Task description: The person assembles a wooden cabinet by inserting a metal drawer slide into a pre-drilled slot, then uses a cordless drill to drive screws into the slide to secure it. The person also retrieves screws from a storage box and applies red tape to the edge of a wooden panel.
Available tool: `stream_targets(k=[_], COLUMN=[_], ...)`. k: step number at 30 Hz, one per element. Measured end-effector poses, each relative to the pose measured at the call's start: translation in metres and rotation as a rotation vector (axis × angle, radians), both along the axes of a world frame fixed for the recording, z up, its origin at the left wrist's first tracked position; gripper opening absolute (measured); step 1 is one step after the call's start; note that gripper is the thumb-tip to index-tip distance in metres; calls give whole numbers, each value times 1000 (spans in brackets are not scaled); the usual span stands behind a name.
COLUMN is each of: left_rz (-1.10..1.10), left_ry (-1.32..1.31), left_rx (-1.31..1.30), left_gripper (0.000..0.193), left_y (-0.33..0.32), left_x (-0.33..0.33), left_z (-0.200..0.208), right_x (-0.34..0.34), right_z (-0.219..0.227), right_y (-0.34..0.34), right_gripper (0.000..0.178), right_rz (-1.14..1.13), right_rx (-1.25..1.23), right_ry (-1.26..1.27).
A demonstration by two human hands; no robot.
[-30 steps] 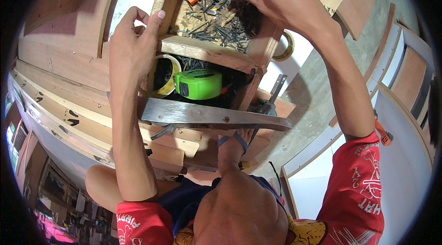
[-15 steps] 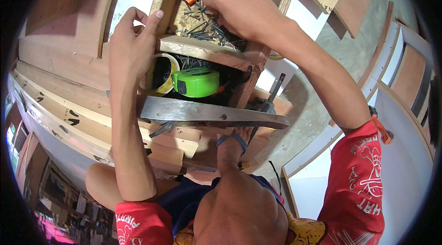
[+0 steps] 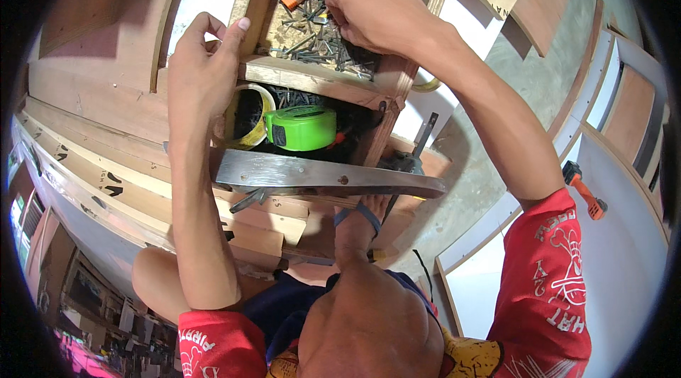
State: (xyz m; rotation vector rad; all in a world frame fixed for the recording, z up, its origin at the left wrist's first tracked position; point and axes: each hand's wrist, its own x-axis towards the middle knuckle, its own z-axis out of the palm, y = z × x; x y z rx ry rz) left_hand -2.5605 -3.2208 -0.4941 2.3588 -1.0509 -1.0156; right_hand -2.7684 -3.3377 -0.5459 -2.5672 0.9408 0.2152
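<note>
Two hands work at a wooden toolbox (image 3: 397,83): the left hand (image 3: 202,76) grips its left wall, the right hand (image 3: 376,12) is closed, pinching among loose nails (image 3: 312,41) in the far compartment. Picking nails seems underway; lifting them clear comes next. Since earlier, the right hand slid nearer.

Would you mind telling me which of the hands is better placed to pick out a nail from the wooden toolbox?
Probably the right hand: its fingers are already down among the loose nails in the upper compartment of the wooden toolbox. The left hand is beside the box, at its edge.
</note>
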Motion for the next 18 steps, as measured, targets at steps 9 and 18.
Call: stream_targets(k=[9,18], left_rz=[-32,-31], left_ry=[-72,-44], left_rx=[23,17], left_gripper=[40,41], left_y=[0,1], left_x=[-1,7], left_z=[6,-3], right_x=[-4,-3], right_z=[8,34], right_y=[-9,-16], right_gripper=[9,37], right_rz=[-2,285], right_rx=[-13,81], right_ry=[-137,145])
